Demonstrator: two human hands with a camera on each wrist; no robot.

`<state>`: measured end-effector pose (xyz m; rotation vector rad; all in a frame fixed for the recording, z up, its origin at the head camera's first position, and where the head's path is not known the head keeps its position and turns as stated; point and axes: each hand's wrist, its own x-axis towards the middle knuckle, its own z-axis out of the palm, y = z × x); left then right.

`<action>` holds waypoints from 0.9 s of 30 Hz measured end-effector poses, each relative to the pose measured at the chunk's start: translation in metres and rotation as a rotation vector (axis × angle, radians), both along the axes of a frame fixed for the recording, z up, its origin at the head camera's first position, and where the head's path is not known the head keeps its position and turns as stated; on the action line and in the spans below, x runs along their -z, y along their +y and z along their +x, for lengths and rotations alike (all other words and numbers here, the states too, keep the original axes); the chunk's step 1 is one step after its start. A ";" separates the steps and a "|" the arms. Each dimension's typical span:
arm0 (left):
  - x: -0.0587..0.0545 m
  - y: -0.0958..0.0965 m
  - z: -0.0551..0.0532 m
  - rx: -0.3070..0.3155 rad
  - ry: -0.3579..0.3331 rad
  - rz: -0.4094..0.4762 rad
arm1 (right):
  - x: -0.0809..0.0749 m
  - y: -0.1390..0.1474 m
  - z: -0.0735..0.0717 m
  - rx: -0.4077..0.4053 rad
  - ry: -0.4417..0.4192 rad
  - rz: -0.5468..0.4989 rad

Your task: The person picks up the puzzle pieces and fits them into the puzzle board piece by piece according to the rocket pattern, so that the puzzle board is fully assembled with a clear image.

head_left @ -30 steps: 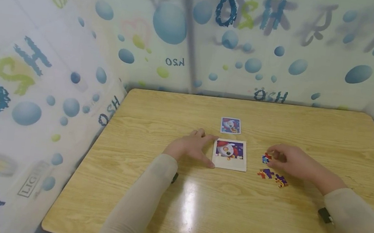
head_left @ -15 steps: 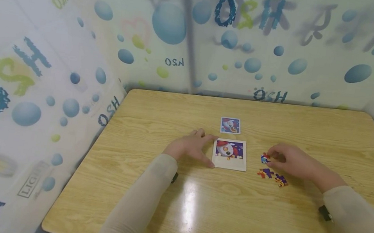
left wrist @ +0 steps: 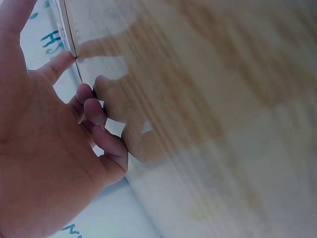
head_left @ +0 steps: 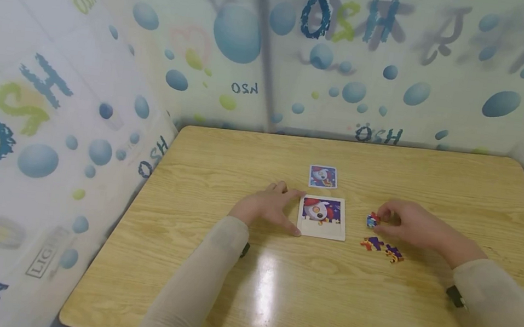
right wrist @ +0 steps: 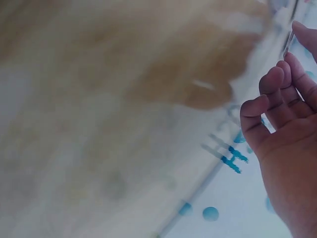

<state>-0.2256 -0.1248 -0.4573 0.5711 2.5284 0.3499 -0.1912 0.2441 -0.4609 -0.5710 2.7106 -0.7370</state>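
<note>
On the left, my left hand (head_left: 272, 207) rests on the table with thumb and index finger spread. Their tips touch the left edge of a white-framed jigsaw puzzle (head_left: 321, 231). Its upper part shows a white-faced character in red on purple; the lower strip of the frame is bare. My right hand (head_left: 410, 227) pinches a red and blue puzzle piece (head_left: 371, 221) between thumb and index finger, right of the frame. In the right wrist view the piece (right wrist: 287, 43) shows only as a thin edge at the fingertips. Below that hand lie loose purple and orange puzzle pieces (head_left: 373, 243).
Behind the frame a small picture card (head_left: 323, 176) with a similar character lies flat. The wood-grain table (head_left: 323, 304) has rounded corners. Walls with blue and green dots (head_left: 237, 33) stand along its far and left sides.
The piece in my right hand has turned slightly at the fingertips, with the hand almost in the same place. My left hand, the frame and the loose pieces stay put.
</note>
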 end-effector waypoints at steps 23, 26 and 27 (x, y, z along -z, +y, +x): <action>0.001 -0.001 0.000 0.002 0.001 -0.003 | -0.022 -0.097 -0.006 -0.178 0.085 0.007; -0.001 0.000 0.000 0.012 0.001 -0.002 | -0.018 -0.107 -0.006 -0.185 0.080 0.021; -0.002 0.000 0.001 0.014 0.000 -0.001 | -0.017 -0.110 -0.006 -0.186 0.073 0.020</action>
